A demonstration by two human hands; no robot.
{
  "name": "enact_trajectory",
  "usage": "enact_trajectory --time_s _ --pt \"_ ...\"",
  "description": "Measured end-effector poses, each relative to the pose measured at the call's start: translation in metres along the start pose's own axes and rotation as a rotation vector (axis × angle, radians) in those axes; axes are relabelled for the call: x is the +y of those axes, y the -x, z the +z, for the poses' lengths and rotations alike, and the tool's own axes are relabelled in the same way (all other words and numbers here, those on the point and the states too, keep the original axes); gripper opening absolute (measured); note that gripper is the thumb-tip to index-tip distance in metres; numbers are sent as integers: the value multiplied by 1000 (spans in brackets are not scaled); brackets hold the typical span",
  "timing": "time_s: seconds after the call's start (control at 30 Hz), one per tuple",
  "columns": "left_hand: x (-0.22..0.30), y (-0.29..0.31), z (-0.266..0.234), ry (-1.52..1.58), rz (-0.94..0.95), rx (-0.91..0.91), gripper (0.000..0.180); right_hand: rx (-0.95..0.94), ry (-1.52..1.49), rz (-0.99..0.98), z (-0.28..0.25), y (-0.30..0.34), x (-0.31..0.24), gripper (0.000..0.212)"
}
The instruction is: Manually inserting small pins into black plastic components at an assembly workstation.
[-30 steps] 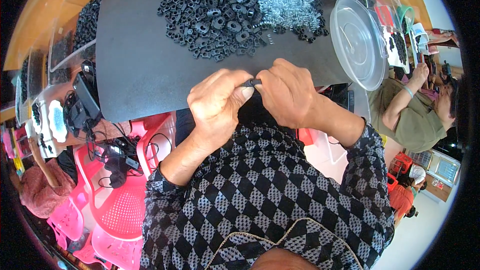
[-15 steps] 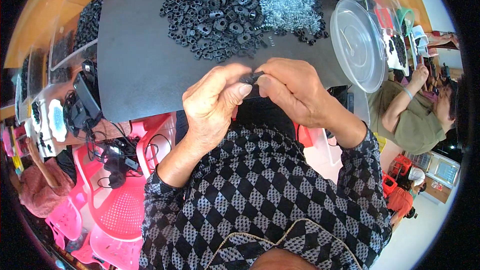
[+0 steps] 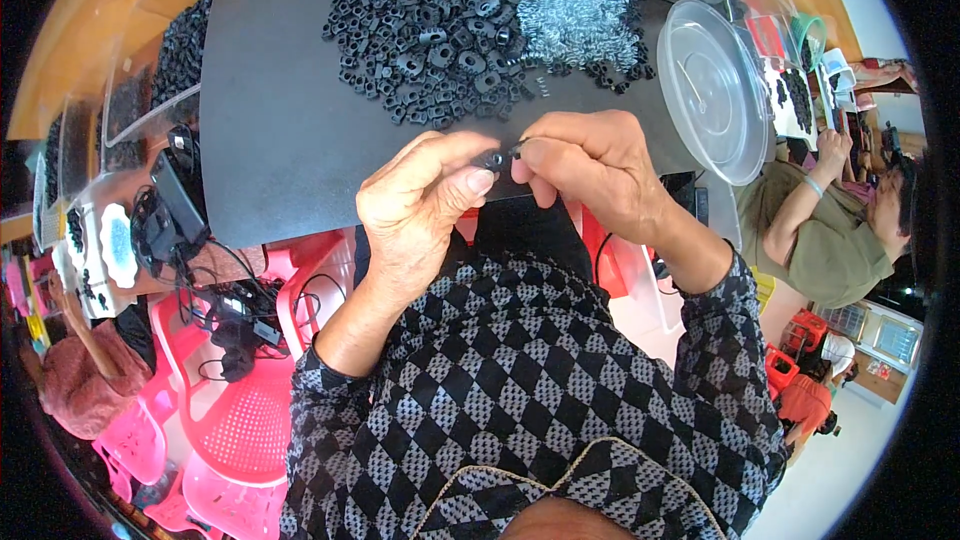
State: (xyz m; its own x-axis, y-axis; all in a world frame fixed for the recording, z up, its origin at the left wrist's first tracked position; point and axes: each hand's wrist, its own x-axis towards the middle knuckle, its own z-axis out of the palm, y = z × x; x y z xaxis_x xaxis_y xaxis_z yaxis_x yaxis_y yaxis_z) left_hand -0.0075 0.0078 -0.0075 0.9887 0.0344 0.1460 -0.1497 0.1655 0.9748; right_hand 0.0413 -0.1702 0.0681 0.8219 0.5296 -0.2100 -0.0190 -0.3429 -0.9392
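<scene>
One black piece point(image 3: 491, 160) is pinched in the left hand point(image 3: 415, 195), one small dark part point(image 3: 516, 151) in the right hand point(image 3: 600, 172); black parts point(image 3: 425, 35) and silvery springs point(image 3: 578, 25) are heaped on the desk point(image 3: 285, 110) beyond both.

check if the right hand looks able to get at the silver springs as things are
Probably yes: nothing seems to stand between the right hand and the silver springs across the dark tabletop, though that hand appears to pinch a small dark piece, which could hinder picking.
</scene>
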Motion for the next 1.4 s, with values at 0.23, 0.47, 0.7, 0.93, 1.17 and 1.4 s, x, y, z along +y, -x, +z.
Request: enact_trajectory --time_s 0.23,0.47,0.7,0.93,1.17,1.4 --pt "1 -1 3 -10 19 12 20 14 94 -157 5 0 6 20" --pt "0 0 3 -29 25 13 19 50 334 -433 7 -5 17 17" --pt "-2 -1 -1 -131 92 -4 18 65 505 -588 9 -9 24 17" --pt "-1 2 1 -237 126 -12 16 134 682 -756 17 -7 37 17" --pt "-6 1 3 -316 293 6 15 143 849 -763 20 -3 33 21" --pt "-3 1 8 -295 199 45 15 37 750 -705 13 -5 31 7"
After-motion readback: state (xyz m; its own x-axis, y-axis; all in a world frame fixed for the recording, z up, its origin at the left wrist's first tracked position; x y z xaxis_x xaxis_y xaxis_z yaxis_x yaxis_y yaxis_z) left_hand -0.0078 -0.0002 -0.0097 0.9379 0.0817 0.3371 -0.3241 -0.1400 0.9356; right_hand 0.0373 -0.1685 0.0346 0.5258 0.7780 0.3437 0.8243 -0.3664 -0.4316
